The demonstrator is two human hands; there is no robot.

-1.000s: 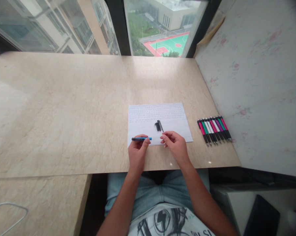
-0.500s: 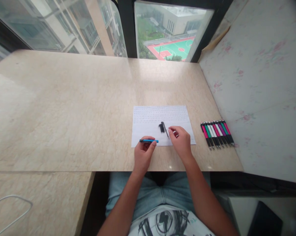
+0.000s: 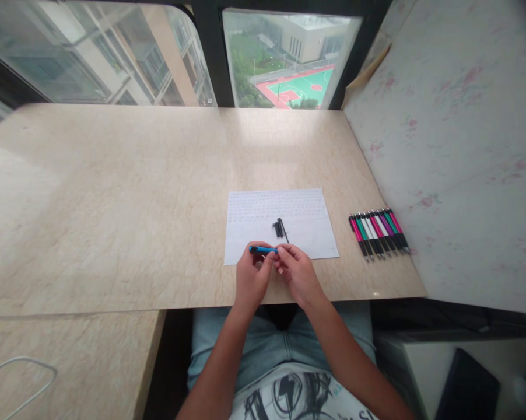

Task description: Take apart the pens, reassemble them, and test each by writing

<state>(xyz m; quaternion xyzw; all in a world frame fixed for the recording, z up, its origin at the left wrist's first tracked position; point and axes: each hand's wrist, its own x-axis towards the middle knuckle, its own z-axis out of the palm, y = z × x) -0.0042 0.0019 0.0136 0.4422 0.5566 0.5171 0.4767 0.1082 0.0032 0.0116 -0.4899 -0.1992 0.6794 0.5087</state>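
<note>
Both hands meet over the near edge of the paper sheet (image 3: 304, 233). The left hand (image 3: 251, 279) pinches a slim blue pen barrel (image 3: 263, 249) with a black tip, held level just above the sheet. The right hand (image 3: 298, 274) has its fingertips closed on the barrel's right end.

One white rectangular sheet, covered in faint lines of handwriting, lies flat on the glossy beige marble-patterned surface (image 3: 114, 204). On it, just beyond the hands, lie small black pen parts (image 3: 279, 227): two stubby pieces and one thin rod, as far as can be seen.

To the right, well apart, a tight row of click pens (image 3: 378, 232) lies side by side, pink, green, white and purple with black grips; about eight, too closely packed to count surely.
</note>
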